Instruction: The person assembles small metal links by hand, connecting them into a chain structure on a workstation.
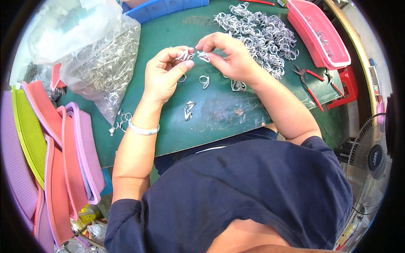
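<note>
Over the green table (168,134) my two hands meet, fingertips close together. My left hand (163,71) is closed, pinching a silver metal ring piece (182,55) between thumb and fingers. Another silver ring piece (203,56) sits in the pinch of my right hand (228,55). A loose silver ring (204,82) lies on the table just below the hands. Nearer to me lie a few small silver pieces (188,110). Beyond my right hand spreads a large heap of silver rings (263,33). The exact shape of the held pieces is partly hidden by my fingers.
A clear plastic bag (105,63) full of silver rings stands at the left, stacked colored baskets (55,156) beside it. Red-handled pliers (311,90) lie at the right, near a pink basket (316,33). A blue bin (166,9) is at the back, a fan (373,156) far right.
</note>
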Demonstrator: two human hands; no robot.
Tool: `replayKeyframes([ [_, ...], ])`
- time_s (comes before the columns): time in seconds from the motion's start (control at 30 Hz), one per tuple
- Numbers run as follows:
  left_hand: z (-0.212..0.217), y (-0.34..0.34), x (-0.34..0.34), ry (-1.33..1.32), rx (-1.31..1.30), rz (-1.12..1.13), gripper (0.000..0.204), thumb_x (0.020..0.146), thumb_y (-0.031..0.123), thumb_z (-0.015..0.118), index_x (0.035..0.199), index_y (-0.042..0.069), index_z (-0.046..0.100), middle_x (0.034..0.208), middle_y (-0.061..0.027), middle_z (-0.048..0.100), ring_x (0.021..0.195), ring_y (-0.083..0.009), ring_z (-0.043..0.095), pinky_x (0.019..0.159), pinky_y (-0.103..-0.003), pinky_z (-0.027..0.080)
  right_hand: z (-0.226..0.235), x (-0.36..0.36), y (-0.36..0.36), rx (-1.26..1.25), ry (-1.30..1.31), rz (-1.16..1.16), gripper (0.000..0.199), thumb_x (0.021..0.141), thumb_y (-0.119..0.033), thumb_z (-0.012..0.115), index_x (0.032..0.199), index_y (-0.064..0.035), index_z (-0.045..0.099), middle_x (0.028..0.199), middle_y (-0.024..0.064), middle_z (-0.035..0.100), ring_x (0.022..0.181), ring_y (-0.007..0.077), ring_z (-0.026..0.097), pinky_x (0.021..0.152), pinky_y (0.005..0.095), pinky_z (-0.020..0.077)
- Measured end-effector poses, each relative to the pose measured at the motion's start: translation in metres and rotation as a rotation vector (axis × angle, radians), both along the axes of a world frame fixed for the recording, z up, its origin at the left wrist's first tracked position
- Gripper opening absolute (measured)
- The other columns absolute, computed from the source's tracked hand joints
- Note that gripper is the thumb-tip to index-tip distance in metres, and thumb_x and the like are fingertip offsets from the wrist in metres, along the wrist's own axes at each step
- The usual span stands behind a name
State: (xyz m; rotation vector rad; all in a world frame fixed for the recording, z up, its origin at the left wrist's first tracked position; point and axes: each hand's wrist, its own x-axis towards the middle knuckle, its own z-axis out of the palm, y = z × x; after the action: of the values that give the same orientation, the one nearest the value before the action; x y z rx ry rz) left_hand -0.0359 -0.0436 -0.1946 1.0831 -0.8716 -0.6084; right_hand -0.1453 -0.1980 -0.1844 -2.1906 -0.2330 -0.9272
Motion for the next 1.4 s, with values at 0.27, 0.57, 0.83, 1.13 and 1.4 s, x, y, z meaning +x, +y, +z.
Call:
replayKeyframes([
  [0.27,0.054,-0.050,0.006,-0.296,0.215,0.136,0.008,0.078,0.004,0.062,0.080,0.002,0.054,0.073,0.0020,0.055,0.065,-0.0038,0.050,0.060,-0.018,0.040,-0.003,0.007,0.000,-0.171,0.224,-0.047,0.010,0.073,-0.010,0.057,0.079,-0.0045,0.052,0.077,0.0129,0.054,0.077,0.0338,0.054,0.066,0.0411,0.0448],
  [0.57,0.140,-0.245,-0.076,-1.164,0.161,-0.114,0.024,0.078,0.017,0.060,0.092,-0.001,0.053,0.071,-0.0047,0.060,0.061,-0.0088,0.053,0.054,-0.023,0.042,-0.009,0.003,-0.011,-0.139,0.006,-0.040,0.006,0.074,-0.010,0.052,0.074,-0.0043,0.051,0.076,0.0130,0.056,0.078,0.0326,0.056,0.066,0.0410,0.0453],
  [0.83,0.134,-0.232,-0.051,-1.049,0.253,-0.260,0.039,0.079,0.013,0.056,0.114,0.001,0.046,0.089,-0.0082,0.057,0.079,-0.0133,0.053,0.069,-0.027,0.044,-0.008,0.002,-0.021,-0.066,0.008,-0.179,0.009,0.074,-0.013,0.055,0.074,-0.0053,0.052,0.076,0.0128,0.056,0.076,0.0323,0.056,0.066,0.0408,0.0455],
  [1.13,0.070,-0.044,0.031,-0.154,0.536,-0.050,0.033,0.090,0.026,0.047,0.111,0.002,0.052,0.092,-0.0035,0.058,0.081,-0.0107,0.053,0.070,-0.023,0.043,0.008,-0.006,-0.015,-0.029,-0.225,-0.195,0.012,0.071,0.000,0.059,0.079,-0.0024,0.051,0.072,0.0094,0.053,0.065,0.0253,0.055,0.058,0.0311,0.0445],
  [1.4,0.043,-0.007,-0.029,-0.044,0.210,-0.086,0.035,0.077,0.003,0.063,0.110,-0.001,0.052,0.097,-0.0058,0.058,0.087,-0.0102,0.055,0.079,-0.023,0.045,0.008,-0.007,0.004,-0.106,-0.221,-0.149,0.016,0.068,0.005,0.059,0.080,-0.0027,0.051,0.079,0.0092,0.057,0.072,0.0253,0.057,0.062,0.0315,0.0462],
])
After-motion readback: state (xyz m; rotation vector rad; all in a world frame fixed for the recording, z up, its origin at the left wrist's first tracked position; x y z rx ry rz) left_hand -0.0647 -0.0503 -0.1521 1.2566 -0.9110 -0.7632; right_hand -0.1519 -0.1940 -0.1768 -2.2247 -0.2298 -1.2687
